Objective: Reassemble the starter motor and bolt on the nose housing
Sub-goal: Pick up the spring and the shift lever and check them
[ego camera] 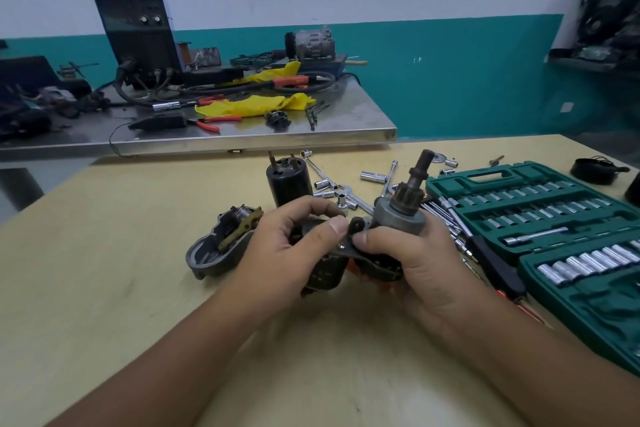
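Both hands — left hand (289,246), right hand (412,253) — grip the dark, greasy starter motor (388,218), pinion shaft up; grey cast nose housing (221,243) lies just left.

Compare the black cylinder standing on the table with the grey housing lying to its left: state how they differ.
The black cylinder stands upright with two studs on top; the grey housing lies on its side, open cavity showing. The cylinder is round and dark; the housing is an irregular grey casting with a brass-coloured lever in it. Both rest on the wooden table, untouched by either hand.
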